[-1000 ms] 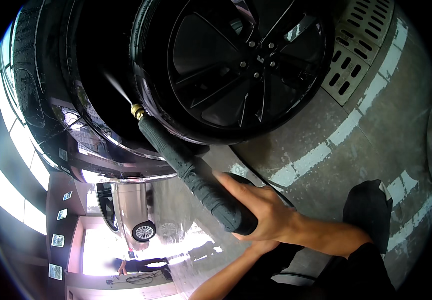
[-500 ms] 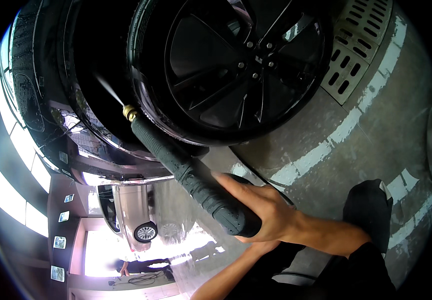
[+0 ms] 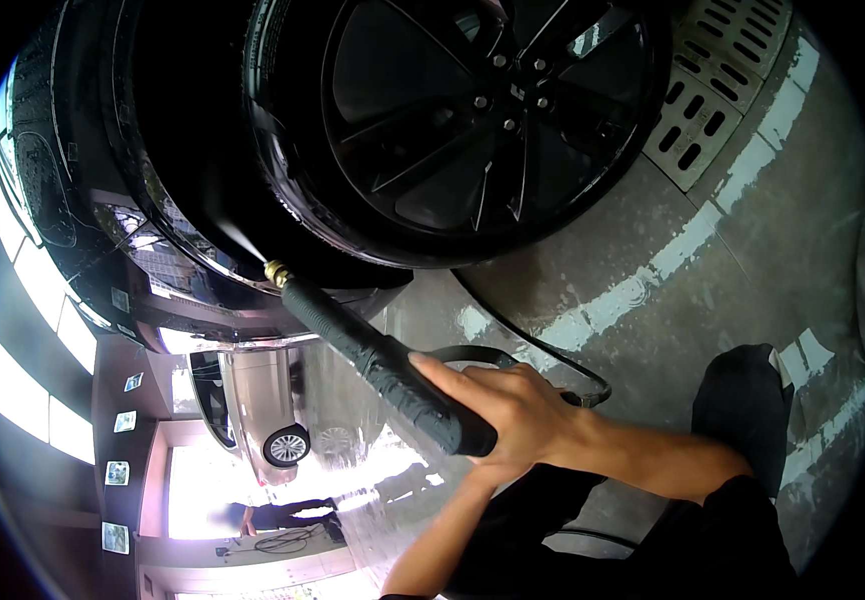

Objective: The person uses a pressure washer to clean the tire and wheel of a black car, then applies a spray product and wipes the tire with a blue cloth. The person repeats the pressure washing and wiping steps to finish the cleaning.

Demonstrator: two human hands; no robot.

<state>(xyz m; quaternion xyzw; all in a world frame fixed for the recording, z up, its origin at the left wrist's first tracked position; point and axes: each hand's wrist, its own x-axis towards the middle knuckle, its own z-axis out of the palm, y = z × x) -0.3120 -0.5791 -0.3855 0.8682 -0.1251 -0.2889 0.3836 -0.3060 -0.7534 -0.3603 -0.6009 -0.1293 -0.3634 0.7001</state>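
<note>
Spray gun [image 3: 378, 360] slanted across the middle of the frame, its brass nozzle [image 3: 276, 273] toward the upper left, where I saw a thin white jet entering the dark gap beside the black wheel [image 3: 515, 95]. I had the right hand [image 3: 513, 405] clamped around the gun's rear end, just below center. Left forearm [image 3: 438, 540] rose from the lower edge; I could not tell the left hand's grip, hidden behind the right. A pale car [image 3: 261, 400] stood lower left.
</note>
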